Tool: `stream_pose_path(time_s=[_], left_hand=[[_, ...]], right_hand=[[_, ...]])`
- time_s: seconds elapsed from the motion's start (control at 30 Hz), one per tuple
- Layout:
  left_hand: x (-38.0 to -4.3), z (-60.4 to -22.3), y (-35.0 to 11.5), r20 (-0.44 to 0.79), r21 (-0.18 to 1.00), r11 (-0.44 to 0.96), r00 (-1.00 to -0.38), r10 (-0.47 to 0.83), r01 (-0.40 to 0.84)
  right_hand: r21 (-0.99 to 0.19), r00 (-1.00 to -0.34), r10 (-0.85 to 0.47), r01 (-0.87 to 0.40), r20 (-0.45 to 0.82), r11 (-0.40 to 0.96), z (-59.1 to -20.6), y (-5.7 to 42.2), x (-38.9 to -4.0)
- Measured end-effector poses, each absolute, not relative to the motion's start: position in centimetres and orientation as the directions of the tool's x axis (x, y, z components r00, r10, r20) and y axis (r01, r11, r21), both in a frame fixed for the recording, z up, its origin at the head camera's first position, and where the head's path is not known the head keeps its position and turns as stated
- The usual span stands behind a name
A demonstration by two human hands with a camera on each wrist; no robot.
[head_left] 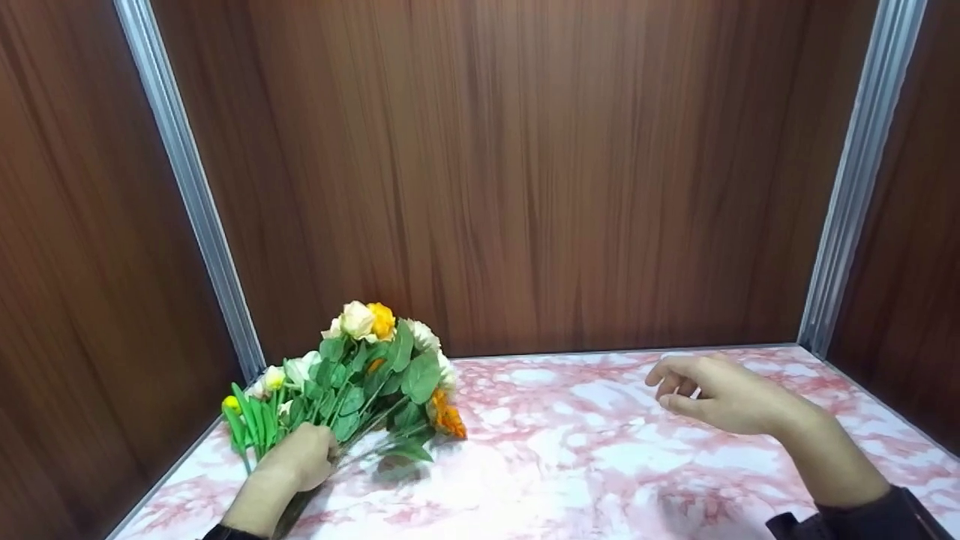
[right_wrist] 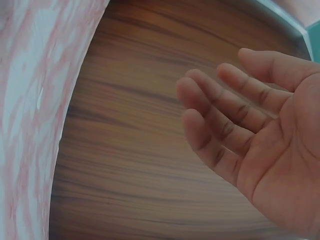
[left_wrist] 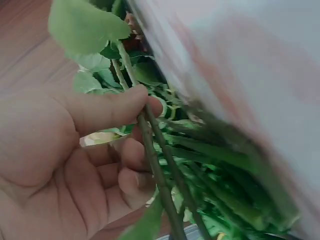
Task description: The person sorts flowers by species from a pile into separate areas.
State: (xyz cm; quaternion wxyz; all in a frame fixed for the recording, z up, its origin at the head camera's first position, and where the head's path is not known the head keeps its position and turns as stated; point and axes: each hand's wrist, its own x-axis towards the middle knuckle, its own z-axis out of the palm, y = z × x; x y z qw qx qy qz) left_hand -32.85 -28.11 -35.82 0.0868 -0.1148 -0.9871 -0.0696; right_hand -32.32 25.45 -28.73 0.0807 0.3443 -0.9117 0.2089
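A pile of flowers with green leaves [head_left: 349, 375] lies at the left of the table, with cream, white, yellow and orange blooms. My left hand [head_left: 300, 459] is at its near side. In the left wrist view, thumb and forefinger pinch two brownish-green flower stems [left_wrist: 167, 185]; the other fingers are curled beside them. Thicker green stems [left_wrist: 225, 175] lie past the hand, by the tabletop. Which blooms belong to the pinched stems I cannot tell. My right hand [head_left: 712, 394] hangs above the right of the table, fingers loosely bent, holding nothing, as the right wrist view also shows.
The table [head_left: 540, 465] has a pink and white marbled top. Brown wood-grain panels [head_left: 510, 172] stand behind it and at both sides, joined by metal corner posts [head_left: 187, 172]. An orange flower [head_left: 448, 416] reaches out on the pile's right side.
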Motion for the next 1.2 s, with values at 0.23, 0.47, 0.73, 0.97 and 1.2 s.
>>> stream_pose_path(time_s=[0.23,0.47,0.73,0.97,1.2], left_hand=[[-32.8,-35.1,-28.3,0.233,0.058,0.965,-0.943,0.237,0.257],[-33.0,-34.1,-27.4,0.314,0.236,0.903,-0.908,0.279,0.359],[-30.4,-32.3,-20.4,0.278,0.734,0.517,-0.890,0.363,0.440],[-26.0,-34.1,-9.6,0.344,0.844,0.140,-0.723,0.599,0.517],[-24.8,-35.2,-7.5,0.347,0.824,0.132,-0.675,0.651,0.551]], right_hand=[[-0.346,-0.763,-0.599,-0.646,0.244,0.681,-28.7,25.5,-32.4],[-0.350,-0.764,-0.600,-0.643,0.236,0.681,-28.9,25.4,-32.3],[-0.432,-0.676,-0.650,-0.731,0.348,0.529,-29.5,22.0,-31.8],[-0.667,-0.636,-0.692,-0.683,0.341,0.298,-32.1,14.6,-29.4],[-0.885,-0.680,-0.681,-0.454,0.270,0.103,-32.7,12.7,-28.1]])
